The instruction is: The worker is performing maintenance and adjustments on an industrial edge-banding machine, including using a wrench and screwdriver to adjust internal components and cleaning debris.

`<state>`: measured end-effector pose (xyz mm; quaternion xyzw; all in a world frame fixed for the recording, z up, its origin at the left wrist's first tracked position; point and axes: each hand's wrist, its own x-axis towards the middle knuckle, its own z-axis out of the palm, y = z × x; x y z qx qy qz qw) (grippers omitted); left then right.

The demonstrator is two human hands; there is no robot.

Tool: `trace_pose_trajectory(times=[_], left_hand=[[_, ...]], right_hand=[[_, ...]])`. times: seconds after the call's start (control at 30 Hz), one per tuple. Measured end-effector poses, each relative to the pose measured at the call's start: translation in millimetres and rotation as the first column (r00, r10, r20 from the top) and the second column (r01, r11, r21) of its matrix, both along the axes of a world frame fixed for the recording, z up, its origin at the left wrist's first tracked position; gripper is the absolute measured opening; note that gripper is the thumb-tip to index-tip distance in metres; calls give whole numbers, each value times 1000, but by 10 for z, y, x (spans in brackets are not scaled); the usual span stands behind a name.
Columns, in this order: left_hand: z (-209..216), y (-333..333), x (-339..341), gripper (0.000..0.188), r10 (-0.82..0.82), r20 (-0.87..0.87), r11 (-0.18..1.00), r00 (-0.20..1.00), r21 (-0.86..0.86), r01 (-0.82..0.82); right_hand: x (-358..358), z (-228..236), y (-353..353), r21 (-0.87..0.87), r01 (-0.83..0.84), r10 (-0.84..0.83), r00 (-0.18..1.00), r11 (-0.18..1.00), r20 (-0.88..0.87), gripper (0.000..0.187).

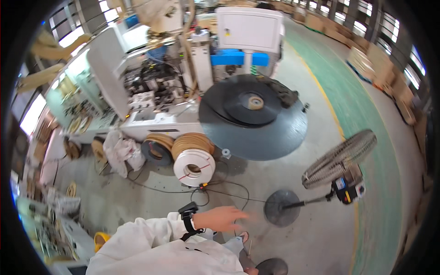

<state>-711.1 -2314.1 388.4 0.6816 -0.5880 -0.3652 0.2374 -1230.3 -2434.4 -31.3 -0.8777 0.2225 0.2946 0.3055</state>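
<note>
My left hand (222, 218) reaches across in front of my body, over the floor, with its fingers stretched out and their tips blurred. Nothing shows in it. A black wrist strap with a small device (188, 217) circles the wrist at the end of my white sleeve (146, 238). Beneath the hand, part of a jeans leg and a foot show. Ahead of it black cables (229, 183) run along the floor. The base of a standing fan (282, 208) is just right of the fingertips. I cannot make out my right hand.
Ahead stands a white machine (160, 123) with a large round grey table (270, 137) bearing a black disc. Rolls of brown and white strip (195, 167) and a white plastic bag (123, 153) lie before it. A green walkway (334, 87) runs along the right.
</note>
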Motion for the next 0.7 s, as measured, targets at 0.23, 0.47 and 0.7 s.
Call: trace_pose_trajectory(times=[0.23, 0.47, 0.7], left_hand=[[-2921, 4793, -851, 30, 494, 532, 494, 688, 479, -725], [-2881, 5666, -2307, 13, 891, 338, 100, 303, 505, -857], [-3424, 5889, -2467, 39, 996, -89, 28, -15, 464, -886]], right_hand=[[1049, -420, -2044, -328, -330, 351, 936, 885, 6, 43], [2455, 883, -2042, -283, -237, 206, 969, 929, -134, 44], [3608, 864, 451, -341, -355, 343, 934, 870, -99, 48]])
